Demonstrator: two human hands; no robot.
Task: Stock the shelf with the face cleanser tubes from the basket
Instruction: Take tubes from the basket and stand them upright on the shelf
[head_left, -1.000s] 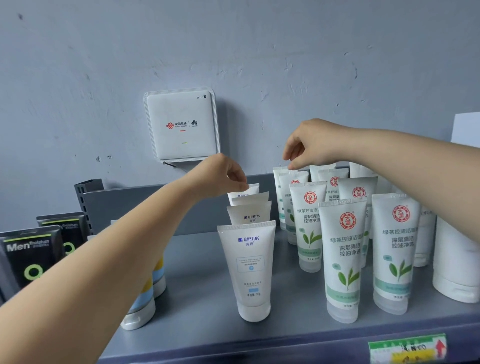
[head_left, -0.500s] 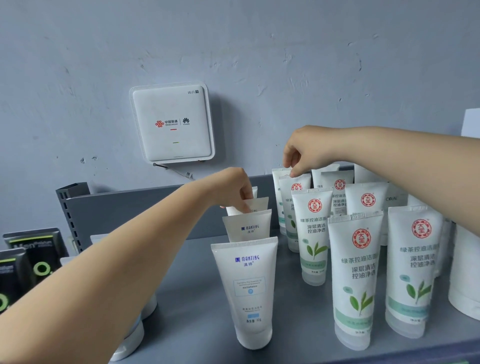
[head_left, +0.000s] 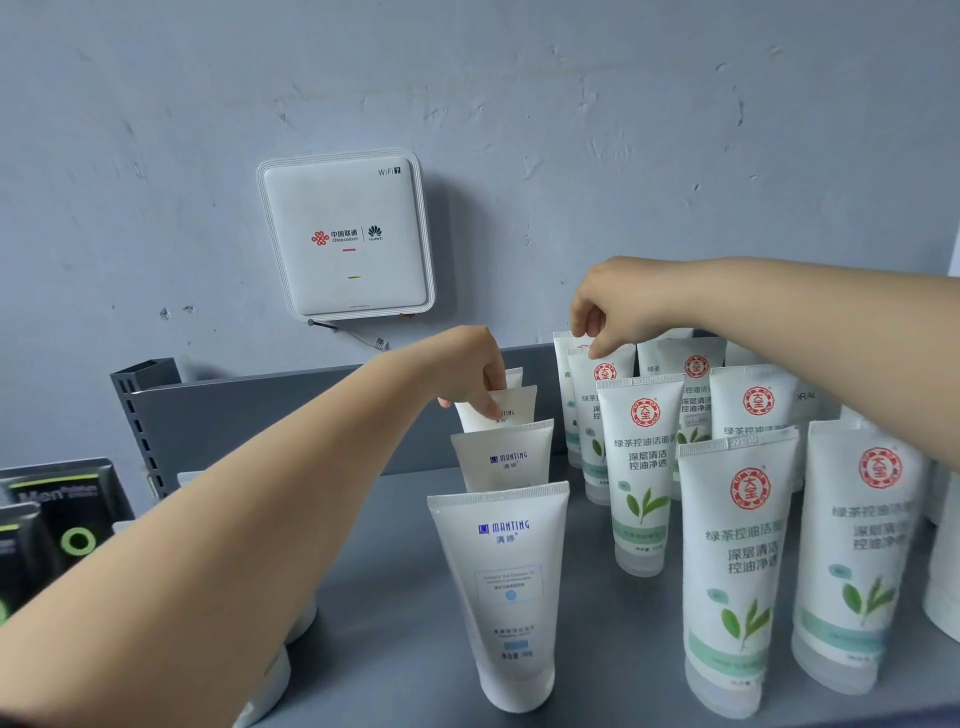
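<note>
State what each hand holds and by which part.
Left hand pinches a rear white Manting tube by its crimped top edge. Right hand pinches a rear green-tea tube by its crimped top.

Matt grey painted metal is forming the shelf (head_left: 395, 613) and its perforated upright (head_left: 136, 415). The cleanser tubes (head_left: 501, 587) are showing smooth, soft-sheen white plastic with crimped top seams and translucent caps. The wall (head_left: 571, 130) is looking rough and scuffed, the router (head_left: 345, 236) smooth plastic.
</note>
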